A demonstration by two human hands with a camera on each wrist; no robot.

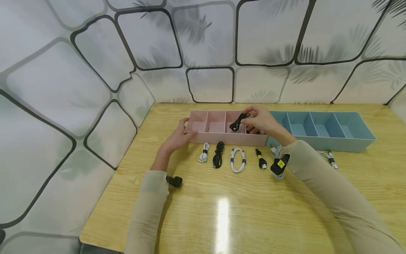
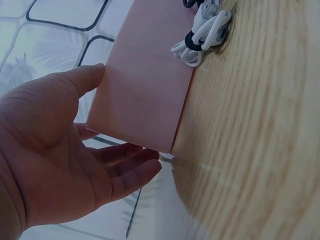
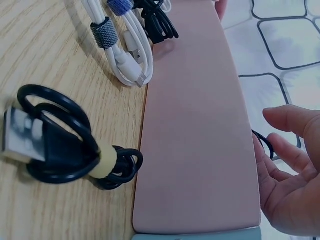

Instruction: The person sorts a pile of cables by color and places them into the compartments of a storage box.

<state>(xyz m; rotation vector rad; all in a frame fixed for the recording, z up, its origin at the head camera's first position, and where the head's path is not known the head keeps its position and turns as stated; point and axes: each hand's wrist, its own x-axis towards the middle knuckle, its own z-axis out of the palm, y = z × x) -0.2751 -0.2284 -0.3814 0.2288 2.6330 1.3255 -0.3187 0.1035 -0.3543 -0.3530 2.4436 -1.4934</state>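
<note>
My right hand pinches a coiled black cable above the third compartment of the pink divided box. Only a thin loop of that cable shows beyond the box in the right wrist view, near the right hand. Partly hidden beneath this hand, something black lies in the box's rightmost compartment. At the box's left end rests my left hand, thumb on the front and fingers along the end wall. In the left wrist view the left hand has loosely extended fingers against the pink box.
A blue divided box adjoins the pink one on the right. In front lie a white cable, a black cable, a white looped cable, a black cable with yellow tie and more white cables. A patterned wall stands behind.
</note>
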